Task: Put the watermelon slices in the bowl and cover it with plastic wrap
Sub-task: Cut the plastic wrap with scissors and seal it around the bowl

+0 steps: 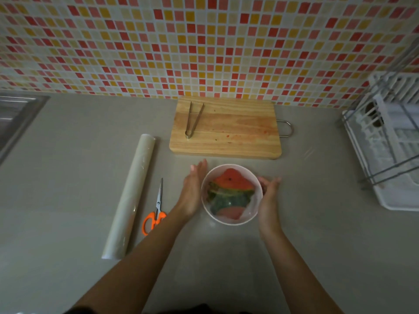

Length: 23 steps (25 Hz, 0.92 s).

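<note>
- Inside the round pink bowl: red-and-green watermelon slices, piled.
- Left hand against the bowl's left side, fingers straight, grasping nothing.
- Right hand at the bowl's right side, fingers relaxed, grasping nothing.
- Left of the bowl: orange-handled scissors, then the long whitish plastic wrap roll.

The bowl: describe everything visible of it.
The bowl is round, pale pink and smooth. It stands upright on the grey counter, near the wooden cutting board, not touching it. Watermelon slices, red flesh and green rind, lie inside. The left hand and right hand flank its sides, fingers fairly straight, close against the wall. A hazy sheen over its mouth may be plastic wrap.
</note>
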Each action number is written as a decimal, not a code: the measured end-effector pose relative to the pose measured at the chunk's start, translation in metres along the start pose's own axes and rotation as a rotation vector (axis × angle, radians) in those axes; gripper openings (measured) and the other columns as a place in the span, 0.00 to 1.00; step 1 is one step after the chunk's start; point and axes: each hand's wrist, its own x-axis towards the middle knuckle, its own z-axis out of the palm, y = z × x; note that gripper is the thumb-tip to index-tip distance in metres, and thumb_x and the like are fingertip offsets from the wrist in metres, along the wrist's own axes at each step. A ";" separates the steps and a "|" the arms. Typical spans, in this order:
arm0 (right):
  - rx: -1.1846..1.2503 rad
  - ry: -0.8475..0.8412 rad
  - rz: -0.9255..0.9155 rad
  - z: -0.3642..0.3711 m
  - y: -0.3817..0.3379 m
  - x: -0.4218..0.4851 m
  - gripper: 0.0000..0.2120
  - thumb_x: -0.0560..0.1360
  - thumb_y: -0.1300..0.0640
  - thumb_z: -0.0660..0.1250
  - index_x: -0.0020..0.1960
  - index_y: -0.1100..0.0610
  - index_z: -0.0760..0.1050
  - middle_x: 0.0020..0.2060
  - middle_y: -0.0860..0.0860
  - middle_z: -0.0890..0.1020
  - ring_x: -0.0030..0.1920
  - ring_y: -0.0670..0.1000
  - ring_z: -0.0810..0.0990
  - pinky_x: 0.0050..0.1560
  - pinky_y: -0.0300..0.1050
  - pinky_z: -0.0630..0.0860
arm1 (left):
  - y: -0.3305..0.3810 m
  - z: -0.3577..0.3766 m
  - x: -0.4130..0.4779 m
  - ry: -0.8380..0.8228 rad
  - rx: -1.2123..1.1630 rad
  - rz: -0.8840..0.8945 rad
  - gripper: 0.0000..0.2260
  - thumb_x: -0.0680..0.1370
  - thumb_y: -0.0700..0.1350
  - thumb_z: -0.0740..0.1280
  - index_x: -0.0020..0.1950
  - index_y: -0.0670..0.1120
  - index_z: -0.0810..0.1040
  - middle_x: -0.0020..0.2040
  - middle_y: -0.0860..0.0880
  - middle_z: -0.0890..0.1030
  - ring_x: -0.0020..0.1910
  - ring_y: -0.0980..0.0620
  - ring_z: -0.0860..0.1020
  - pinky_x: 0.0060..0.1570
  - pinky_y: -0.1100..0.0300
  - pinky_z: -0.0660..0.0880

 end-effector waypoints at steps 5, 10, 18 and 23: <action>-0.266 -0.058 -0.194 -0.011 -0.003 -0.005 0.24 0.73 0.35 0.44 0.61 0.44 0.67 0.61 0.43 0.71 0.59 0.39 0.69 0.51 0.23 0.63 | -0.008 -0.013 0.006 0.060 0.090 0.107 0.27 0.80 0.61 0.41 0.74 0.53 0.63 0.74 0.54 0.65 0.74 0.55 0.60 0.74 0.53 0.55; -0.309 -0.348 -0.229 0.001 -0.006 0.002 0.39 0.65 0.21 0.43 0.62 0.42 0.72 0.57 0.44 0.77 0.55 0.41 0.76 0.49 0.32 0.74 | -0.016 -0.004 0.003 -0.135 0.217 0.167 0.23 0.79 0.58 0.48 0.69 0.53 0.71 0.65 0.54 0.74 0.66 0.57 0.71 0.66 0.61 0.68; -0.332 -0.243 -0.154 0.005 -0.005 0.004 0.35 0.67 0.24 0.43 0.53 0.44 0.77 0.49 0.49 0.81 0.50 0.48 0.80 0.49 0.46 0.79 | -0.011 -0.001 0.009 -0.081 0.453 0.257 0.24 0.80 0.61 0.45 0.57 0.53 0.78 0.51 0.53 0.81 0.50 0.63 0.76 0.53 0.64 0.74; -0.347 -0.243 -0.145 0.004 -0.005 0.005 0.39 0.63 0.21 0.40 0.52 0.42 0.77 0.49 0.47 0.82 0.51 0.47 0.80 0.51 0.45 0.79 | -0.006 0.000 0.006 -0.051 0.525 0.228 0.27 0.81 0.59 0.43 0.58 0.46 0.77 0.54 0.47 0.80 0.55 0.50 0.77 0.58 0.51 0.73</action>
